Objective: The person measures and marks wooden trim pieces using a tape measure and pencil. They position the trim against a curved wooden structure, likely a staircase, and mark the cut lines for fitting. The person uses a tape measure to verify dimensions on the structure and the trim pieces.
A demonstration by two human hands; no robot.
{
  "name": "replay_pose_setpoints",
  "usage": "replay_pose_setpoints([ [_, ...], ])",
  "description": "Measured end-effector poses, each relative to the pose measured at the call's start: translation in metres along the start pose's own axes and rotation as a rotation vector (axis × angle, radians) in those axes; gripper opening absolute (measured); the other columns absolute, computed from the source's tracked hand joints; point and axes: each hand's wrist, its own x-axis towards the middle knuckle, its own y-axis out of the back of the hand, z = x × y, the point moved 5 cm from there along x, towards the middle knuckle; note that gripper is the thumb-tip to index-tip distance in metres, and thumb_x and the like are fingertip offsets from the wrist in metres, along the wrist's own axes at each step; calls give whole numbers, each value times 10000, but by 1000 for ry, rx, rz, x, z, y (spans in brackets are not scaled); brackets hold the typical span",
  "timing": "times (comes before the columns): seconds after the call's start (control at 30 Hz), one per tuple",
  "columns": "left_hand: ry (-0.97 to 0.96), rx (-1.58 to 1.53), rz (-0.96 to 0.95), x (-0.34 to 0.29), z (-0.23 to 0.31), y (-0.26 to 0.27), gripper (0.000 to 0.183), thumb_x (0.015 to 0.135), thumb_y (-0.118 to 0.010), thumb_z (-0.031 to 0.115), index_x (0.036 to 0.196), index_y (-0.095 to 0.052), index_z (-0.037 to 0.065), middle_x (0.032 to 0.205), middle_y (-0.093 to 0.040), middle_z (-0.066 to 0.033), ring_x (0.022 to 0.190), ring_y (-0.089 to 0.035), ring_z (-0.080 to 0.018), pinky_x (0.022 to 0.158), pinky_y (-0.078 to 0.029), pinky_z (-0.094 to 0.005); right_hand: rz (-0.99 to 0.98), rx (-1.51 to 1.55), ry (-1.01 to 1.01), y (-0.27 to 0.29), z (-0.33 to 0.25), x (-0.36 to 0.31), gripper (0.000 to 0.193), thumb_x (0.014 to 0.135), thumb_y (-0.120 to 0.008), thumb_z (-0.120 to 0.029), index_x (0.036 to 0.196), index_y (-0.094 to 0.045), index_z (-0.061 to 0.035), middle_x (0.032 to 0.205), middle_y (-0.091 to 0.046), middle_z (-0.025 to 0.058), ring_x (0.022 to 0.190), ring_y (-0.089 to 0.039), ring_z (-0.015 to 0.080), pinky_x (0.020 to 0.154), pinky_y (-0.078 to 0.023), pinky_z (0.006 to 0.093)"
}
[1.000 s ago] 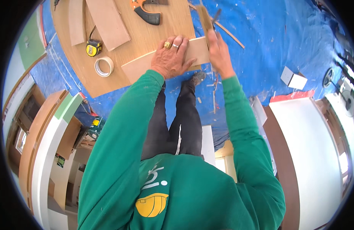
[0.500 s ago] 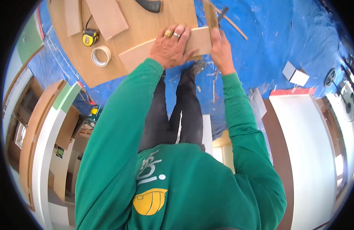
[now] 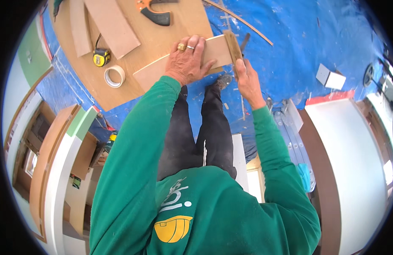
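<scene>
Board (image 3: 217, 50), upper centre, right end past table (image 3: 156, 40) edge | left hand (image 3: 187, 59) flat on it, fingers together, thumb apart | right hand (image 3: 248, 83) pinching wooden strip (image 3: 233, 46) at that end | blue sheeting (image 3: 285, 59) spreads wide beyond, upper right

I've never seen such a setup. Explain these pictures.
No machine: a person works bare-handed, and every picture looks down from a camera worn on the head. Their left hand rests on a pale, flat wooden board; their right hand holds a narrow, brown, wooden-looking piece at its end, exact kind unclear. The board lies partly on a light-brown wooden panel, with a yellow-and-black tape measure, a cream tape roll, two pinkish boards and an orange-and-black handle.
</scene>
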Motion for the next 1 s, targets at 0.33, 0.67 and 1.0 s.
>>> replay_pose_setpoints([
  [0.33,-47,5,12,5,7,2,823,922,-778,554,1509,-498,49,1415,-553,-124,1282,-547,-351,1096,-432,-528,-159,235,-138,-11,-12,112,875,1098,-427,-717,1294,-725,82,1197,-767,187,1012,-697,277,936,-549,417],
  [0.67,-72,23,42,8,8,1,803,930,-781,540,1502,-511,47,1401,-551,-147,1251,-548,-377,1093,-437,-523,-153,423,-49,-10,8,86,787,1137,-428,-643,1406,-671,55,1265,-766,195,1155,-673,244,1048,-508,358],
  [1.0,-27,29,15,-5,7,0,802,948,-742,578,1501,-506,47,1396,-567,-138,1277,-546,-371,1085,-429,-540,83,46,115,0,12,-2,764,1113,-483,-586,1447,-582,94,1225,-721,312,1224,-679,451,1026,-495,478],
])
